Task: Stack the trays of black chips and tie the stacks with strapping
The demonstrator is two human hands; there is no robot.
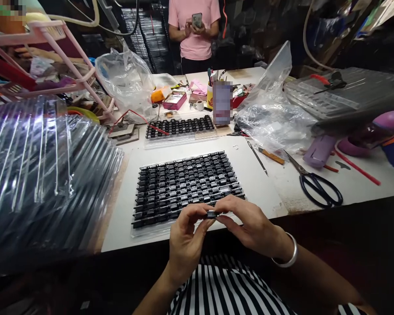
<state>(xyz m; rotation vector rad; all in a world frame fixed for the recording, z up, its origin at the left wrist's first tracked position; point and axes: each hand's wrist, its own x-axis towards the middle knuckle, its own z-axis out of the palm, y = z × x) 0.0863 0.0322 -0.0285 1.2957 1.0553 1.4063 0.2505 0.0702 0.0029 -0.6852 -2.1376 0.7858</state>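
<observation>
My left hand (185, 236) and my right hand (249, 225) meet just in front of the table's near edge, both pinching one small black component (212, 214) between fingertips. Right behind them lies a clear plastic tray (136, 229) filled with rows of the same black components (187, 183). A silver bangle sits on my right wrist.
A second filled tray (180, 127) lies farther back. Scissors (318, 183), a thin probe (258, 158) and a wooden-handled tool (272, 156) lie to the right. A stack of clear trays (42, 175) fills the left. Plastic bags (269, 113) and clutter stand behind. A person in pink (194, 30) holds a phone.
</observation>
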